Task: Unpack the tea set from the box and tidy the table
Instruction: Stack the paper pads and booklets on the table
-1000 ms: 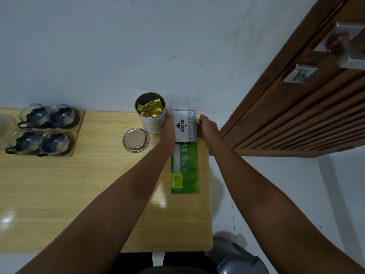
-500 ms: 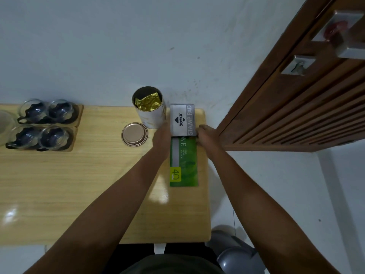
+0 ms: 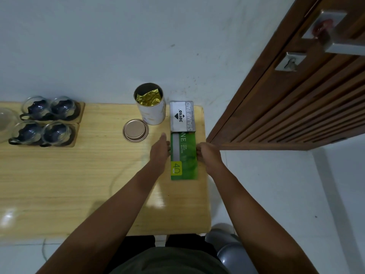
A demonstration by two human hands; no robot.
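A green flat box (image 3: 184,155) lies on the wooden table (image 3: 59,175) near its right edge. My left hand (image 3: 160,149) lies flat against the box's left side with fingers straight. My right hand (image 3: 207,153) has its fingers curled against the box's right side. A grey stamp pad box (image 3: 182,116) lies just behind the green box, touching its far end. Left of it stands an open tin (image 3: 151,109) with gold foil inside. The tin's round lid (image 3: 135,130) rests on the table beside it.
Several glass cups (image 3: 49,123) sit on two wooden trays (image 3: 78,119) at the far left, next to a glass vessel (image 3: 6,121) cut off by the frame edge. A wooden door (image 3: 286,107) stands right of the table. A grey shoe (image 3: 229,252) shows by the table's near corner.
Both hands slid back from the sides of the stamp pad box to the sides of the green box. The stamp pad box now lies free at the table's far edge.
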